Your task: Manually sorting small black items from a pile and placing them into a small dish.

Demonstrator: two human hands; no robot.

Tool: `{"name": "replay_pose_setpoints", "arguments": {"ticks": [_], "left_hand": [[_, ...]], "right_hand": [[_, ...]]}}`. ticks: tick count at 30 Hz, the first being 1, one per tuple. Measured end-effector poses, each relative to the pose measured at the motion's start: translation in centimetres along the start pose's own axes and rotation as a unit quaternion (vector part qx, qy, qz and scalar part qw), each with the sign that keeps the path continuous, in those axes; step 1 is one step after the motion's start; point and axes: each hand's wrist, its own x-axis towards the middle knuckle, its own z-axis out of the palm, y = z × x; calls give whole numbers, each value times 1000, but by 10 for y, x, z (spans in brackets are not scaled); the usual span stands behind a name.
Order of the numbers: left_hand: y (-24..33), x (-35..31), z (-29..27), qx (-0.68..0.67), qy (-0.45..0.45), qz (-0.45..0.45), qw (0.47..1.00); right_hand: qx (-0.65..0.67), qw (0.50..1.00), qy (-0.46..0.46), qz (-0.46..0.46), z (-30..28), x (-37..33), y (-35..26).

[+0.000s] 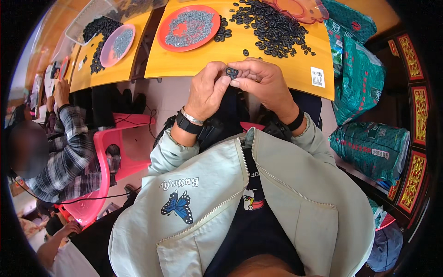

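Just in front of the yellow table's near edge, my left hand and my right hand meet with their fingertips closed. Between them they pinch a small black plastic piece with round holes. My fingers partly cover it, so I cannot tell if a screw is in it. Past my hands, a heap of similar black pieces is spread over the table. To the left of that heap stands a red plate of small silver screws.
A clear red tray sits at the far edge. Green bags stand to the right. At left, a person in a plaid shirt sits on a pink chair by another table with a pink bowl and a clear bin.
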Motion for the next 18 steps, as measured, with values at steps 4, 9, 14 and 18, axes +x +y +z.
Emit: {"name": "replay_pose_setpoints", "arguments": {"ticks": [4,9,14,18], "left_hand": [[0,1,0,36,6,72,997],[-2,-3,4,64,31,117,991],[1,-7,8,59,63,139,986],[2,-10,11,48,77,145,985]], "right_hand": [[-2,1000,-5,3,1,-1,-4],[-17,1000,-25,1,1,-3,-10],[-26,999,-37,-7,1,-5,-12],[-26,999,-36,-19,4,-7,-14]]}}
